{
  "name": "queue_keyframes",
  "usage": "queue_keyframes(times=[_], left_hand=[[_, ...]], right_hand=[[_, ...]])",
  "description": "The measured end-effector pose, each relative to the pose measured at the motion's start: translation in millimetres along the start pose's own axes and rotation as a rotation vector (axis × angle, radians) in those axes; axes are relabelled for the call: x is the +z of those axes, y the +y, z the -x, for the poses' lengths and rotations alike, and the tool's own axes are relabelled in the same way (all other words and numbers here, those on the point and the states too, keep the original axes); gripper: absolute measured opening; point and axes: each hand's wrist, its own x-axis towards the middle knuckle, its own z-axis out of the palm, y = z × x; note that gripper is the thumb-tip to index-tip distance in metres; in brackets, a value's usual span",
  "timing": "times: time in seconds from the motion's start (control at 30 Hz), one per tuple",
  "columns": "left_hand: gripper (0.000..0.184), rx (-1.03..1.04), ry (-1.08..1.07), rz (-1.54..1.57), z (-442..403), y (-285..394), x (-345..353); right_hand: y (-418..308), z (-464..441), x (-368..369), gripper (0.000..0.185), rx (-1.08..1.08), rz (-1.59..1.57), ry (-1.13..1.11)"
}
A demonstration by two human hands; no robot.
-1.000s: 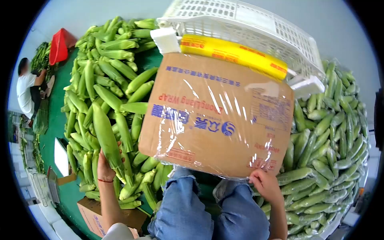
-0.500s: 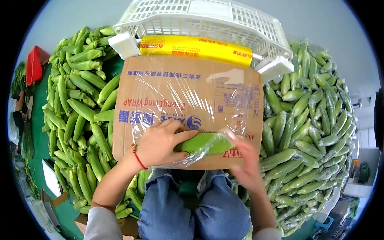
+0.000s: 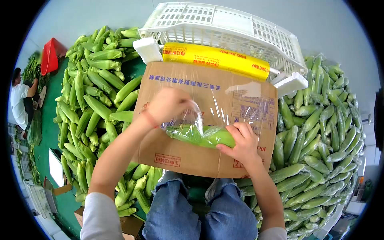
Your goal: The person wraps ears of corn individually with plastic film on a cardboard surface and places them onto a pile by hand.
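A green ear of corn in its husk (image 3: 218,137) lies crosswise on a cardboard box (image 3: 192,160), partly covered by clear cling film (image 3: 197,120). My left hand (image 3: 167,106), smeared by motion, is raised above the corn's left part, its fingers pinched on a pulled-up strand of the film. Round the corn's right end, my right hand (image 3: 245,145) is closed, thumb below and fingers on top. Behind the box, a yellow film roll (image 3: 216,60) sits on a rod between white foam blocks (image 3: 147,50), and its film stretches forward over the box.
Unwrapped corn (image 3: 96,96) is heaped at my left. On my right is a large pile of film-wrapped corn (image 3: 316,160). A white plastic crate (image 3: 224,24) stands behind the roll. A person (image 3: 22,98) sits at the far left near a red container (image 3: 51,56).
My left hand has lifted off the corn and drawn film upward. My right hand, blurred beside the corn before, now grips its right end. The whole view has shifted slightly.
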Motion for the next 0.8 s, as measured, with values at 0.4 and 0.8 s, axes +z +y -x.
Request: queue_keyframes(times=[0.4,0.8], left_hand=[[0.070,-0.065,-0.070,-0.236,81.4,84.8,47.6],[0.061,-0.054,-0.432,-0.402,-110.5,-6.0,47.8]], right_hand=[[-45.7,-5.8,-37.0,0.056,0.220,0.050,-0.399],[24.7,-81.3,18.7,0.065,-0.109,0.077,-0.440]])
